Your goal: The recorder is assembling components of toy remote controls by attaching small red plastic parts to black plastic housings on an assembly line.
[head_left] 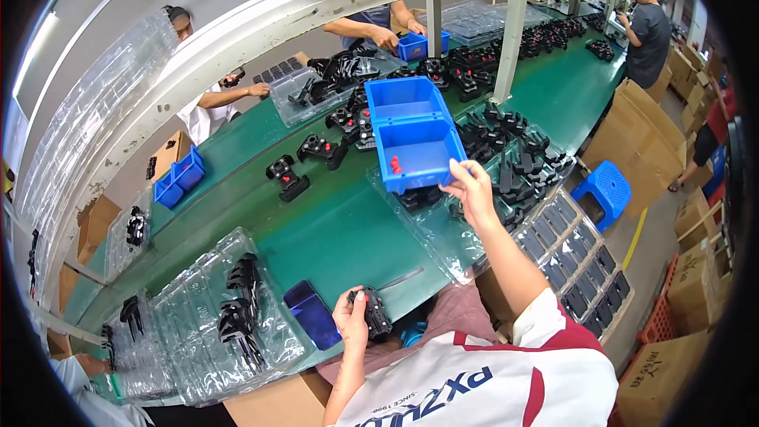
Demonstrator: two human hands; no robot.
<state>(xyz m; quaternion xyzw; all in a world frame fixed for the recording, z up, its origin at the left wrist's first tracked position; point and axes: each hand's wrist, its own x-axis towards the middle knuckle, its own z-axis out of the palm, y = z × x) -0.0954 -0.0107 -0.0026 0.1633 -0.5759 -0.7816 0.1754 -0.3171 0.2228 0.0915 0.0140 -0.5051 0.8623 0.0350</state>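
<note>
the left hand (350,318) clasps a black plastic part (375,312) at lower centre, over the green table (332,229) edge. the right hand (472,187) pinches the blue bin (417,154) rim at centre (red bits inside), a steady hold needed next.

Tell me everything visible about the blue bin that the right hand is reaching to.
The blue bin is an open, rectangular tray of glossy plastic, tilted toward the person on the green table. A few small red parts lie inside. The right hand touches its near rim. A second blue bin sits directly behind.
</note>
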